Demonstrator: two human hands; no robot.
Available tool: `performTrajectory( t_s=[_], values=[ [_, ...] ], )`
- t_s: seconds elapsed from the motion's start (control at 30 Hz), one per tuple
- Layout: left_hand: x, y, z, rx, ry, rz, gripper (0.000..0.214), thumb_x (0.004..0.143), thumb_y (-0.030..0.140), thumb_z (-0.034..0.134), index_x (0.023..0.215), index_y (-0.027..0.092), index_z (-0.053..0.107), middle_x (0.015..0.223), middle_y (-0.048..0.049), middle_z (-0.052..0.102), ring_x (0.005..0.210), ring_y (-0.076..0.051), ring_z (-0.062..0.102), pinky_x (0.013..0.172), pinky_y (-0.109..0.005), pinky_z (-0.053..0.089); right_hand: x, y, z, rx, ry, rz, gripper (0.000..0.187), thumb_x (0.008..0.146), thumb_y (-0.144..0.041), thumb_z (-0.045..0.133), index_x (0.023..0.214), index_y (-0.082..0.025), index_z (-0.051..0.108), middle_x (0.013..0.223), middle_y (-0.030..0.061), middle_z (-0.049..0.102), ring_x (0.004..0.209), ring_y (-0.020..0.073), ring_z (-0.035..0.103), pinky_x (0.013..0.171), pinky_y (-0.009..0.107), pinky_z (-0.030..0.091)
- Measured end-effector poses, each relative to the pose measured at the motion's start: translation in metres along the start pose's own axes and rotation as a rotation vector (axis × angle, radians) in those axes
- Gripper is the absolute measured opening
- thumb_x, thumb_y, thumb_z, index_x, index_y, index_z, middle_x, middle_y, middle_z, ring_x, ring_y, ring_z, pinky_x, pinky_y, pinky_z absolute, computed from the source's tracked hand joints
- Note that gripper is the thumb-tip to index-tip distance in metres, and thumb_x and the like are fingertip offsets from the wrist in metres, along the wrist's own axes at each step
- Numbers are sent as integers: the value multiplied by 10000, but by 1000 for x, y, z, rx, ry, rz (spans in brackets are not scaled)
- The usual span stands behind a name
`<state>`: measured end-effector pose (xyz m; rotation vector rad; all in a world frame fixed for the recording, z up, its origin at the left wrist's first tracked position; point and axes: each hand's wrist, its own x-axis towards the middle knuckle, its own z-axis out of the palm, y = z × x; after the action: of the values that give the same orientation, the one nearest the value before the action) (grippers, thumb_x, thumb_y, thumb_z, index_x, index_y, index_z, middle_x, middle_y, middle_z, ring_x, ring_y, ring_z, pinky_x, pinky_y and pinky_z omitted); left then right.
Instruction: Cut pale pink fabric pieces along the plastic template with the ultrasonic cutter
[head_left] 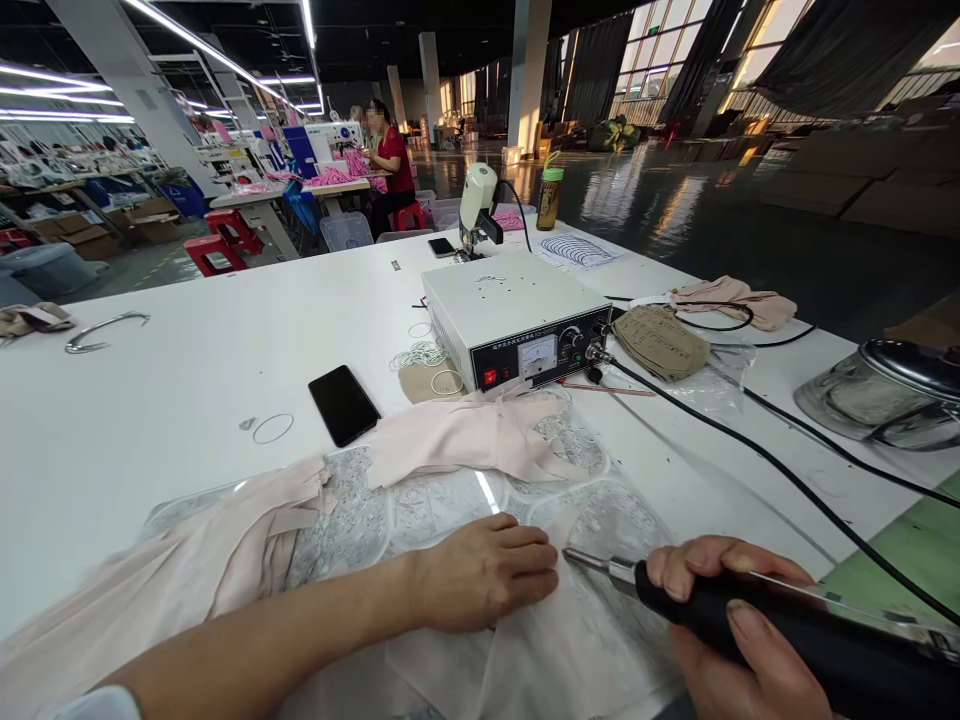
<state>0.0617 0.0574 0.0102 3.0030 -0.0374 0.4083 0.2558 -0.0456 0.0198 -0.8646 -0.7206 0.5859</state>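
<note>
My left hand (487,572) rests on a thin pale pink fabric piece (547,650), its fingers curled and pressed together on the cloth; the fingertips are partly hidden. My right hand (739,620) is wrapped round the black handle of an ultrasonic cutter (675,590). Its metal tip points left, close to my left fingers and the fabric edge. Beneath the cloth lies a clear plastic template (352,515) with curved outlines. Another pale pink piece (465,437) lies across its far edge, and a layered stack of similar fabric (202,550) is at the left.
A white control box (517,305) stands beyond the template, its black cable (757,445) running along the right. A phone (343,404), tan pattern pieces (660,342) and a lidded glass pot (885,395) sit on the white table (187,400). A person (391,165) in red works farther off.
</note>
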Motion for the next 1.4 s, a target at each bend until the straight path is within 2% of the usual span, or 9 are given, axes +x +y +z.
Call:
performTrajectory(
  t_s=[0.33,0.5,0.77,1.17,1.4],
  values=[
    [0,-1,1,-12,34,9,255,1021,125,380,1076,65,622,1162,-117,656,1116,-217,574,886,-317,421,4,0,0,-4,-81,-30,74,821,-208,635,822,-233,565,708,-20,544,554,125,525,530,335,542],
    [-2,1,0,20,45,10,262,1021,112,379,1084,62,628,1157,-122,659,1135,-210,572,886,-318,439,3,-6,3,15,-7,0,60,800,-245,637,833,-226,590,690,-20,519,531,123,517,497,336,531],
    [-12,10,-9,-43,55,-24,265,1017,98,378,1039,73,641,1127,-119,674,1101,-211,591,905,-320,456,-12,-18,-10,32,86,127,108,758,-291,636,798,-219,567,675,-17,480,513,123,498,470,315,500],
    [-20,16,-12,-41,99,-12,267,1026,88,371,1046,69,637,1122,-131,683,1094,-220,599,911,-334,467,-8,-12,-8,81,73,117,99,756,-294,623,799,-210,595,694,-15,494,479,104,479,454,302,471],
    [-16,8,-16,-88,107,-53,258,1007,88,369,1088,70,614,1108,-140,684,1071,-228,615,873,-338,479,-7,-13,-9,80,84,124,106,732,-288,635,784,-207,591,676,-16,501,460,105,474,439,299,456]
  ],
)
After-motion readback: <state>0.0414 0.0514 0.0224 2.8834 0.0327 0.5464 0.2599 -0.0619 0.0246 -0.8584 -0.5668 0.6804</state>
